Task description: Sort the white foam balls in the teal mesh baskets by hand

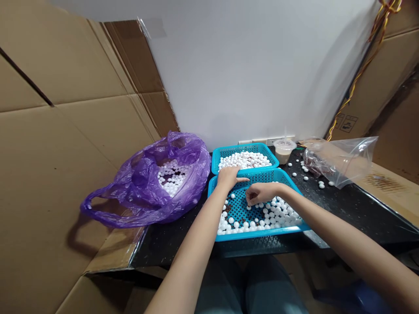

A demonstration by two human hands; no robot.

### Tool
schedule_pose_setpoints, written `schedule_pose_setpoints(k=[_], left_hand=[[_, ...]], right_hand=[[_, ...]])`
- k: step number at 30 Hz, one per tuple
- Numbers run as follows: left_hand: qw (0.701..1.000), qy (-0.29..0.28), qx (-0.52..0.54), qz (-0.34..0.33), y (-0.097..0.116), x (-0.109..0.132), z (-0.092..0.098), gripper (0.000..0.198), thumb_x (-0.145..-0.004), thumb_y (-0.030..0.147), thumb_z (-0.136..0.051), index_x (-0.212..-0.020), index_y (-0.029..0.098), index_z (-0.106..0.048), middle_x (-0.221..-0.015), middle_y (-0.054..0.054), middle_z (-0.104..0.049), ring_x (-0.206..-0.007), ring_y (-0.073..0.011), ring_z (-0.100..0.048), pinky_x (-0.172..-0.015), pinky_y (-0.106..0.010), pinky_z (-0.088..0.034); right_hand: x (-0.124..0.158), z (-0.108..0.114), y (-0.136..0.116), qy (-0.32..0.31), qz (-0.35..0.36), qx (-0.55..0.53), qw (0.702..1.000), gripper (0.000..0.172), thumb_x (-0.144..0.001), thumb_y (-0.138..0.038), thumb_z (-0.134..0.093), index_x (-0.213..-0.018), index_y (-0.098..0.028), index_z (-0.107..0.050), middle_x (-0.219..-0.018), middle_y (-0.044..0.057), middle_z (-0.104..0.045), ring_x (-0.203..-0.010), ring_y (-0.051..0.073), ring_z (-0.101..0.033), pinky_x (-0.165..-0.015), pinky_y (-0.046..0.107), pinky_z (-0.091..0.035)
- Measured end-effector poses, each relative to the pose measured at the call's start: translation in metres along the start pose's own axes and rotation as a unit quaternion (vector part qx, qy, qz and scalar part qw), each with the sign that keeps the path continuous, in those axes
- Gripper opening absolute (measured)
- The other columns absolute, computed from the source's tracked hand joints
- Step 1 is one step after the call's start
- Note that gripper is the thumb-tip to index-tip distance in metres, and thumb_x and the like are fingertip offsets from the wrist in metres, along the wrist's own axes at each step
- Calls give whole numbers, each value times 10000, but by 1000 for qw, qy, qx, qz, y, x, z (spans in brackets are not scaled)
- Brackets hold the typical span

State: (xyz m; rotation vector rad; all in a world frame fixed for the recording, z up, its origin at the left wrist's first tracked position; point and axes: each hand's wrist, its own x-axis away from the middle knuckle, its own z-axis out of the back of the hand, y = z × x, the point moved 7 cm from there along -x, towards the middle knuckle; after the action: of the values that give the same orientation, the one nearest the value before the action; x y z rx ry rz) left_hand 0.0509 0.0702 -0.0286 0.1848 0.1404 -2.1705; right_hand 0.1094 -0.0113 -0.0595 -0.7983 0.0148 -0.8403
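Two blue mesh baskets stand on a black table. The near basket [288, 179] holds scattered small white beads [278, 213], mostly toward its front and right. The far basket [229, 151] is filled with white beads. My left hand [229, 176] rests on the near basket's back left corner, fingers stretched toward the right. My right hand [258, 193] hovers inside the near basket with fingertips pinched together over the beads; what they hold is too small to make out.
A purple plastic bag [147, 183] of white beads lies left of the baskets. A lidded plastic cup [284, 150] and a clear plastic bag [340, 163] sit at the back right, with loose beads [306, 174] around. Cardboard sheets [59, 131] flank both sides.
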Motion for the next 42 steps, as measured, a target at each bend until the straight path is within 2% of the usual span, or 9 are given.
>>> schedule_pose_setpoints(k=[16,25,30,39,42], left_hand=[[1000,9,5,-8,-1,-1,-2,591,-648,719,-389,-853,199,-582,-843,-81,-627,-822,-230,-573,-673,-275,-372],[1000,10,-1,-5,-4,1,1,599,-650,721,-384,-861,198,-584,-825,-72,-633,-795,-230,-576,-656,-282,-376],[1000,4,2,4,-5,1,2,577,-649,704,-416,-882,204,-586,-849,-73,-630,-818,-240,-567,-666,-291,-382],[1000,0,1,6,-4,3,6,558,-664,697,-400,-850,203,-580,-853,-81,-637,-830,-245,-575,-679,-298,-380],[1000,-1,-1,5,-3,4,7,521,-680,666,-421,-868,205,-575,-874,-84,-637,-843,-243,-577,-687,-298,-382]], right_hand=[[0,2,-5,0,-27,21,999,132,-727,-211,-551,-779,-122,-633,-735,28,-621,-623,103,-507,-554,198,-352],[-3,-2,3,2,18,-34,999,238,-744,-284,-546,-913,-135,-622,-836,36,-632,-693,113,-546,-595,198,-390],[0,-2,-5,1,52,-56,997,234,-711,-298,-585,-881,-155,-654,-888,25,-646,-757,126,-563,-654,199,-403],[-3,-1,1,20,21,-53,998,276,-617,-342,-663,-812,-148,-675,-743,7,-640,-672,117,-548,-580,187,-390],[-1,3,1,42,29,-112,992,265,-625,-337,-651,-791,-130,-651,-705,15,-627,-617,110,-553,-558,199,-413]])
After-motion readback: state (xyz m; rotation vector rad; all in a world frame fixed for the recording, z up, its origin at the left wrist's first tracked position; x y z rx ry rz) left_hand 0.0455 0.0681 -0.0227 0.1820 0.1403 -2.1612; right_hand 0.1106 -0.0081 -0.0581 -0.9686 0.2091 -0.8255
